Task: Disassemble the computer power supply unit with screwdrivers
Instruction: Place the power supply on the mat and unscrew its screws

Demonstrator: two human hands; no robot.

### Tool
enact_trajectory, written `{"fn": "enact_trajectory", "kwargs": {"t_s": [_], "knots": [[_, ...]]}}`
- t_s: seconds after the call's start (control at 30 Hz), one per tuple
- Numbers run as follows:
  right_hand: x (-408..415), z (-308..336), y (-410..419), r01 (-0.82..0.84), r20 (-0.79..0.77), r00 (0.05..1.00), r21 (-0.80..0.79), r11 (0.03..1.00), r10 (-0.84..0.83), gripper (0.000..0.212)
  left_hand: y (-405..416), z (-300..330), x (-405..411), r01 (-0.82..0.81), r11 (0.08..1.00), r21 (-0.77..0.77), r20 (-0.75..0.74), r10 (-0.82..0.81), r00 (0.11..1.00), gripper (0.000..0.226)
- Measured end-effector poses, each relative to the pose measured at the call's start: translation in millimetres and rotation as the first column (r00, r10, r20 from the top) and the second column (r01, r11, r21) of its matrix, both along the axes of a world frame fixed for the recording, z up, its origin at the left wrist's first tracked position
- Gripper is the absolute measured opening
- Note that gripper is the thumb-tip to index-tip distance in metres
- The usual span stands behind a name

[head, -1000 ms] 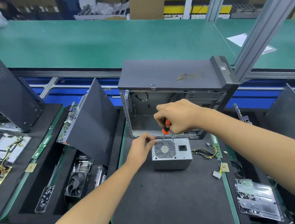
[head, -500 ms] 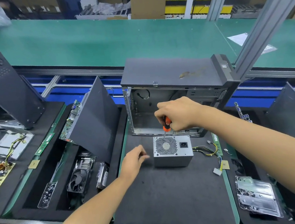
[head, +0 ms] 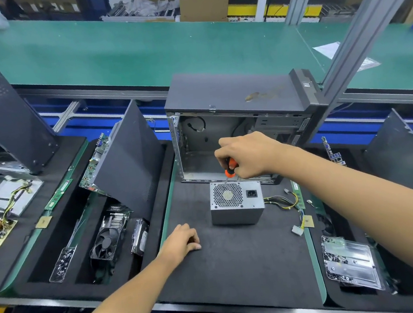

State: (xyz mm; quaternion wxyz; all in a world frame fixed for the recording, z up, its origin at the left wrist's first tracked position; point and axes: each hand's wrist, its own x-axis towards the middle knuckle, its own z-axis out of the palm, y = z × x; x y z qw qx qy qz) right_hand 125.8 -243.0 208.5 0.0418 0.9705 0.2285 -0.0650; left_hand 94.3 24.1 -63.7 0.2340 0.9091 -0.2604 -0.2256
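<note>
The case (head: 237, 118) stands open-sided at upper centre of the frame, on the black mat (head: 235, 266) that fills the lower centre; just in front of it, at centre, sits the PSU (head: 237, 202), fan grille and socket facing up, its wires (head: 285, 200) trailing off to the right.

The step in hand looks like the start of opening the PSU: its shell seems whole, and the tool is set at the grille's upper edge, likely on a screw, though the screw itself is too small to tell; the next move, as I judge it, calls for the tip seated square and pressed down while turning, and for something to brace the box, since nothing steadies it now.

The right hand (head: 247, 155), just above centre, is clamped round the orange handle of the screwdriver (head: 229, 170), its shaft slanting down to the grille; the left hand (head: 181, 241), lower centre-left, rests on the mat with fingers loosely curled and holds nothing, near the PSU but apart from it; the two hands are well apart.
</note>
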Motion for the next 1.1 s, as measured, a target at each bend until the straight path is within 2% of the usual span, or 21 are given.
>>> {"fn": "enact_trajectory", "kwargs": {"t_s": [0.2,0.3,0.4,0.5,0.57,0.7,0.77,0.87,0.97,1.1], "knots": [[-7.0,-0.7,-4.0,0.014,0.008,1.000,0.062,0.998,-0.015,0.021,-3.5,3.1,-4.0,-0.036,0.999,-0.013,0.016,0.037,0.999,0.018],[-8.3,0.0,-7.6,0.043,-0.023,0.999,0.123,0.991,-0.041,0.019,-11.3,8.7,-3.3,-0.111,0.983,-0.144,0.037,0.117,0.992,0.023],[-8.0,0.1,-12.3,0.086,-0.052,0.996,0.166,0.982,-0.078,0.021,-26.9,18.4,-1.2,-0.206,0.932,-0.297,0.194,0.270,0.943,0.034],[-9.3,0.3,-16.7,0.121,-0.061,0.992,0.196,0.973,-0.111,0.022,-49.4,33.9,-1.8,-0.185,0.875,-0.446,0.324,0.351,0.879,0.041],[-11.5,1.2,-20.2,0.135,-0.045,0.991,0.236,0.962,-0.128,0.023,-66.7,43.7,-3.0,-0.131,0.843,-0.522,0.319,0.335,0.887,0.052],[-18.3,6.3,-28.5,0.134,0.042,0.988,0.251,0.959,-0.149,0.021,-98.4,61.7,-0.9,-0.089,0.776,-0.624,0.219,0.283,0.934,0.070],[-22.9,9.5,-32.4,0.128,0.087,0.985,0.215,0.968,-0.149,0.021,-109.9,70.0,-0.6,-0.121,0.743,-0.659,0.123,0.266,0.956,0.066],[-28.8,12.9,-37.6,0.138,0.113,0.981,0.167,0.976,-0.158,0.020,-117.1,77.2,3.1,-0.147,0.720,-0.678,0.046,0.241,0.969,0.040],[-30.7,12.0,-40.2,0.159,0.094,0.980,0.144,0.977,-0.174,0.020,-118.9,82.5,6.3,-0.133,0.721,-0.680,0.049,0.225,0.973,0.019],[-29.6,6.5,-38.8,0.188,0.054,0.979,0.134,0.973,-0.197,0.021,-119.1,86.2,12.4,-0.067,0.789,-0.610,0.107,0.166,0.980,0.009]]}}
